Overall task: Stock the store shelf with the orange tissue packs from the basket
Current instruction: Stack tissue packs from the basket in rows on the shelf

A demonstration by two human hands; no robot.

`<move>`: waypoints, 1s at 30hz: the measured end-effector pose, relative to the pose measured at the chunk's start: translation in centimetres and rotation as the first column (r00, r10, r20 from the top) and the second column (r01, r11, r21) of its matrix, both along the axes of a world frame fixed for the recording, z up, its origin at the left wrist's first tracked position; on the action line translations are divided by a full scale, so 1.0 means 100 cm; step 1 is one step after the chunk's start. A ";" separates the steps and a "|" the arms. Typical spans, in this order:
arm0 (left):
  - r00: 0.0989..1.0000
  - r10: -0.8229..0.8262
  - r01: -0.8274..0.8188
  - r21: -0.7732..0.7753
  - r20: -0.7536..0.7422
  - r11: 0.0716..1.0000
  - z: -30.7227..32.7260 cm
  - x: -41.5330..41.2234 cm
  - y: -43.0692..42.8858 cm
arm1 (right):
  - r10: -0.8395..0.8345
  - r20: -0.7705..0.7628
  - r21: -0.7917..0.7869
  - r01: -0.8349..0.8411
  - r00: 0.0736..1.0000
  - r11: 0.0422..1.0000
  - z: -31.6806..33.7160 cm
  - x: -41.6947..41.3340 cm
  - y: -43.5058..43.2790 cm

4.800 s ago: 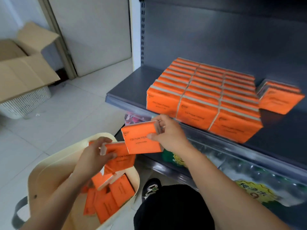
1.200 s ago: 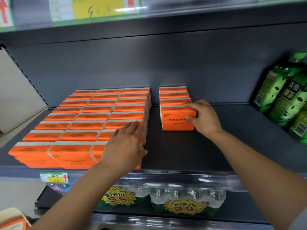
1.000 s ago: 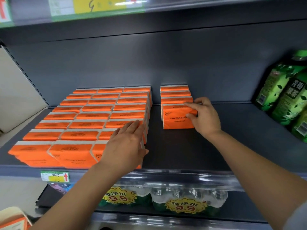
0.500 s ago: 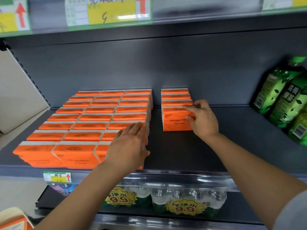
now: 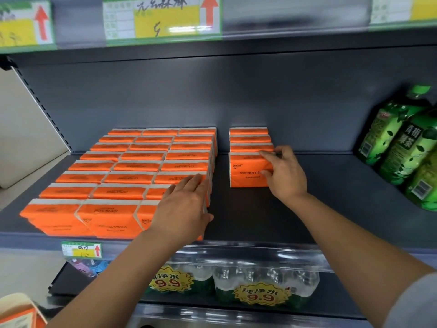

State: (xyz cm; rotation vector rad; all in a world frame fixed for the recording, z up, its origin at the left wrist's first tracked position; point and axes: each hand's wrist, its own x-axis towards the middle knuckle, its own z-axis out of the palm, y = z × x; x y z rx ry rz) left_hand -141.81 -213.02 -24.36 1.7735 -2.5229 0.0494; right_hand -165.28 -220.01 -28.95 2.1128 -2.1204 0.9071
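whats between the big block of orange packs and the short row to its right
Only a bare strip of dark shelf separates the big block from the short row, in the head view.

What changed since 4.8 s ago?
Both hands rose from the basket to the shelf. The right hand now grips the front pack of the short row; the left hand let its pack go and rests flat on the big block. Last second: unchanged.
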 end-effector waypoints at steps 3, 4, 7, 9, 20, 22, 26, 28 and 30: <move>1.000 0.008 -0.008 0.010 0.002 1.000 0.000 -0.001 0.000 | -0.037 -0.006 0.035 0.037 0.999 0.999 0.003 0.003 0.009; 1.000 0.011 -0.011 0.015 0.001 1.000 0.000 -0.001 0.001 | -0.048 -0.003 0.050 0.048 0.999 0.998 0.003 0.004 0.013; 1.000 0.023 -0.022 0.039 -0.010 0.999 0.001 0.000 0.006 | -0.069 0.026 0.107 0.066 0.997 0.992 0.004 0.007 0.026; 0.999 0.032 -0.031 0.050 -0.009 0.998 0.002 0.002 0.012 | -0.075 0.028 0.139 0.071 0.997 0.988 0.004 0.009 0.039; 0.998 0.060 -0.060 -0.019 0.004 0.998 0.018 0.047 0.070 | 0.012 -0.113 0.265 0.019 0.994 0.964 0.006 0.057 0.126; 0.997 0.073 -0.073 -0.022 0.000 0.997 0.019 0.062 0.085 | 0.042 -0.136 0.308 0.002 0.990 0.951 0.004 0.071 0.142; 0.993 0.117 -0.117 -0.021 0.008 0.993 0.015 0.099 0.115 | 0.126 -0.172 0.399 -0.048 0.977 0.916 -0.004 0.104 0.174; 0.989 0.148 -0.148 -0.014 0.014 0.989 0.009 0.119 0.128 | 0.169 -0.189 0.441 -0.071 0.967 0.895 -0.006 0.122 0.187; 0.983 0.182 -0.182 -0.008 0.012 0.983 0.002 0.139 0.140 | 0.221 -0.187 0.476 -0.108 0.957 0.873 -0.006 0.141 0.198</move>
